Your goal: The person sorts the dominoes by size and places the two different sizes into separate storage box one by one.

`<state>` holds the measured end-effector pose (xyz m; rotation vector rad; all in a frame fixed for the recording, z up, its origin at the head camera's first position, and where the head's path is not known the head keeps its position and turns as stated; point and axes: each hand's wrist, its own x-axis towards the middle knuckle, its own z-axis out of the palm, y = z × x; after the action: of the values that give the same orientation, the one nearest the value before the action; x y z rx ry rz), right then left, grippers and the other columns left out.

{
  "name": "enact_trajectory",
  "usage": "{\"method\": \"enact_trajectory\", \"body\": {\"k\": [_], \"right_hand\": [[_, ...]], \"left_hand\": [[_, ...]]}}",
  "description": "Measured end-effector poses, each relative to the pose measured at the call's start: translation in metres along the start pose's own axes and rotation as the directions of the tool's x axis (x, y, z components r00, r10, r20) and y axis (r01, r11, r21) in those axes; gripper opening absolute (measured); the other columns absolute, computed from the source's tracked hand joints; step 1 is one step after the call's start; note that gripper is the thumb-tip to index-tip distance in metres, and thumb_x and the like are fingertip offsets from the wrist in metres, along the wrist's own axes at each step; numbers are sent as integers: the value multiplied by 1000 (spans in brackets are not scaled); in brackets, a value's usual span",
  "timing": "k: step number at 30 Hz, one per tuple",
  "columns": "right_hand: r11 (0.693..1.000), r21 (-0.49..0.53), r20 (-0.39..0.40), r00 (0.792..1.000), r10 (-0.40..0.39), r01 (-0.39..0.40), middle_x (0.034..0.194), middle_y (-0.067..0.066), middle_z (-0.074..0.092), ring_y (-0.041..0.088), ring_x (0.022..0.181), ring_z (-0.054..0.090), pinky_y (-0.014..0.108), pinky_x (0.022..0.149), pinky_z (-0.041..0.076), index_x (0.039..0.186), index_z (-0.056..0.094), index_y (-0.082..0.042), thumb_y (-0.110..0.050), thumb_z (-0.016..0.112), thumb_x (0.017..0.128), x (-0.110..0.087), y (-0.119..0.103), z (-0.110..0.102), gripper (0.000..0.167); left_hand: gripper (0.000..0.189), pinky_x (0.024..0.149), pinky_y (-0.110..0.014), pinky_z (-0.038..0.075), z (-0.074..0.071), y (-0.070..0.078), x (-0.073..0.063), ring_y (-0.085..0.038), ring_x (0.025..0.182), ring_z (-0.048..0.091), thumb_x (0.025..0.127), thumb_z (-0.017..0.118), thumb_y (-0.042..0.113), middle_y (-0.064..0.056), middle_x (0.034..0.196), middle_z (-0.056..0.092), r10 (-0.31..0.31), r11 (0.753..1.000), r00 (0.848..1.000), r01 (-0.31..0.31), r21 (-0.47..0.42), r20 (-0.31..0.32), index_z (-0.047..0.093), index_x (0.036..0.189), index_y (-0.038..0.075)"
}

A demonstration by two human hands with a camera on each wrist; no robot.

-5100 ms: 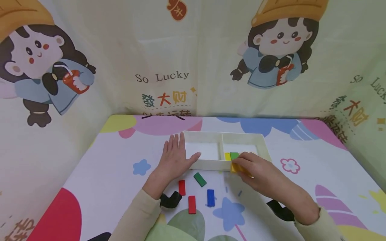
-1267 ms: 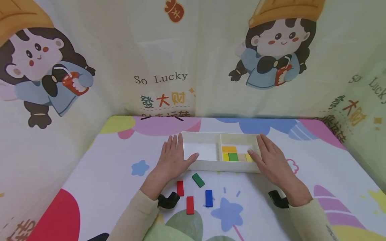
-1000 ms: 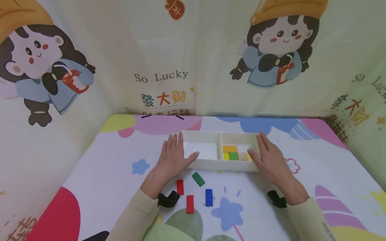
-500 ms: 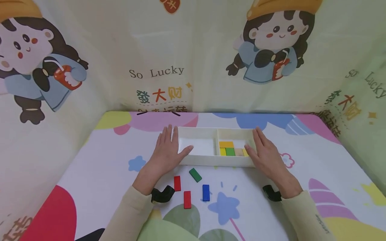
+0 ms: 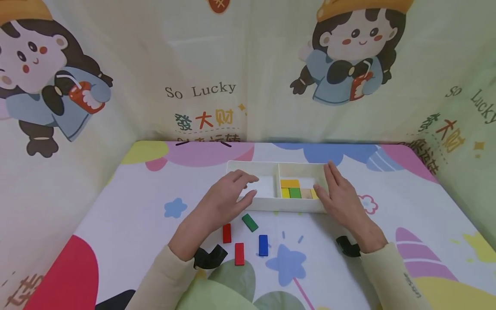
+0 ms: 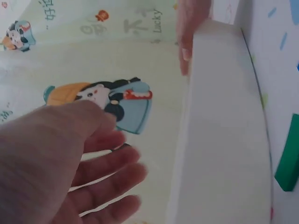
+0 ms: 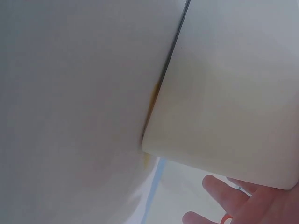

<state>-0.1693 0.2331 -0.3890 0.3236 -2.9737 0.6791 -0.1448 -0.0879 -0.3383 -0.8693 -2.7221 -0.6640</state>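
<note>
A white two-compartment box stands on the patterned table. My left hand hovers over its left compartment, fingers loosely bent and thumb apart, with nothing in them. In the left wrist view that hand's fingertips are beside the box wall. At the right end my right hand rests along the wall with straight fingers, its thumb over the front rim. The right compartment holds an orange block behind a row: yellow block, green block, tan block, and another yellow block partly hidden by the thumb.
In front of the box lie a dark green block, a red block, a second red block and a blue block. A printed cloth wall rises behind the table.
Earlier the right hand held an orange block at the box's front; that block now lies inside and the hand rests at the right end. The left hand has just left the left end, moving rightward.
</note>
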Motion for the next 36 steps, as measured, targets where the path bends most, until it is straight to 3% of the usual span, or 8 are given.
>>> {"method": "enact_trajectory", "body": {"k": [3, 6, 14, 19, 22, 26, 32, 36], "right_hand": [[1000, 8, 3, 1000, -7, 7, 167, 19, 2, 47, 149, 16, 64, 117, 20, 157, 6, 1, -43, 38, 105, 2, 0, 2, 76], [1000, 4, 8, 1000, -3, 3, 167, 19, 1, 47, 150, 15, 63, 118, 20, 157, 5, 1, -42, 38, 105, 2, -1, 4, 76], [1000, 2, 0, 1000, -7, 7, 167, 21, 3, 46, 150, 15, 63, 118, 20, 157, 8, 3, -41, 39, 105, 2, -2, 4, 75], [1000, 2, 3, 1000, 0, 0, 166, 21, 3, 46, 150, 15, 63, 118, 21, 157, 8, 2, -40, 40, 104, 1, -2, 4, 75], [1000, -3, 0, 1000, 2, -2, 166, 21, 3, 46, 150, 15, 63, 118, 21, 157, 7, 2, -41, 39, 104, 0, -2, 3, 75], [1000, 6, -7, 1000, -6, 6, 166, 21, 3, 46, 150, 16, 63, 117, 21, 157, 8, 2, -40, 39, 105, 0, -1, 2, 74], [1000, -1, 5, 1000, 10, -10, 167, 20, 3, 46, 150, 16, 64, 117, 21, 157, 8, 1, -41, 39, 104, -2, 0, 2, 74], [1000, -7, 3, 1000, 11, -11, 167, 20, 2, 46, 150, 16, 64, 117, 21, 158, 7, 0, -40, 39, 105, -2, 0, 1, 74]], "left_hand": [[27, 76, -21, 57, -2, 7, -3, -11, 91, 67, 95, 66, 22, 1, 112, 67, 76, 997, 994, -74, -30, 82, 65, 121, 14], [24, 76, -20, 56, 0, 14, -6, -10, 87, 66, 97, 64, 25, 2, 110, 67, 122, 992, 969, -112, -59, 217, 66, 119, 15], [21, 79, -18, 53, 10, 28, -6, -7, 86, 61, 96, 65, 25, 2, 109, 66, 97, 994, 846, -53, -98, 525, 68, 114, 15], [20, 77, -17, 49, 19, 37, -10, -3, 84, 54, 92, 71, 26, 6, 102, 63, 41, 999, 762, -13, -47, 647, 67, 111, 19], [22, 76, -17, 47, 24, 44, -13, -2, 82, 51, 88, 76, 28, 8, 99, 58, 19, 1000, 730, -6, -21, 683, 66, 107, 22], [28, 75, -16, 46, 29, 49, -14, -3, 82, 49, 83, 81, 30, 8, 96, 52, -5, 1000, 725, -3, 11, 688, 64, 104, 24], [40, 76, -18, 46, 36, 49, -15, -7, 91, 45, 77, 85, 35, 5, 102, 49, -35, 997, 764, -21, 78, 645, 60, 107, 24], [37, 76, -19, 45, 40, 48, -15, -8, 92, 44, 77, 84, 37, 6, 99, 50, -27, 993, 777, -53, 109, 629, 59, 102, 24]]}}
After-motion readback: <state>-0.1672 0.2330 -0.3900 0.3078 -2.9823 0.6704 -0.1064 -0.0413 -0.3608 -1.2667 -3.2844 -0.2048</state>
